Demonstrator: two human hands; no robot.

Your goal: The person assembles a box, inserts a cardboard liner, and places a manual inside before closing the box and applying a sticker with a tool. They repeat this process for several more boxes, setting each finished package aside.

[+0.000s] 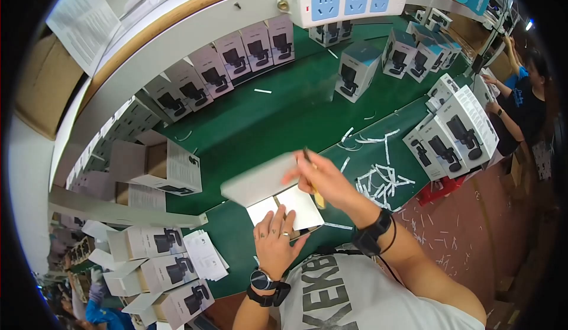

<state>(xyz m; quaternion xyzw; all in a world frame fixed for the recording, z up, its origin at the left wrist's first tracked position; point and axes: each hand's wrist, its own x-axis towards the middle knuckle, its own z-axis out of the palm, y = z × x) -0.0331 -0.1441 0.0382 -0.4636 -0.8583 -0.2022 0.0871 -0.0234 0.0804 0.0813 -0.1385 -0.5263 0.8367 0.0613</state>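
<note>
A small open box (300, 233) lies on the green table at my front, with white inner panels (299, 207) and a dark gap between them. Its raised pale lid (251, 182) is smeared by motion. My left hand (275, 230) rests flat on the near part of the box, fingers spread and holding nothing. Over the box's right side, my right hand (319, 176) is closed round a slim yellow tool with a dark end, which looks like a utility knife (319, 200). Some right fingers are blurred against the lid, so I cannot tell whether they touch it.
Cut white strips (383, 183) lie heaped on the table at the right. Printed cartons (447, 138) stand beyond them; open cartons (163, 244) and a paper stack (204, 256) are at the left. A power strip (349, 2) hangs above. A co-worker (523, 102) is far right.
</note>
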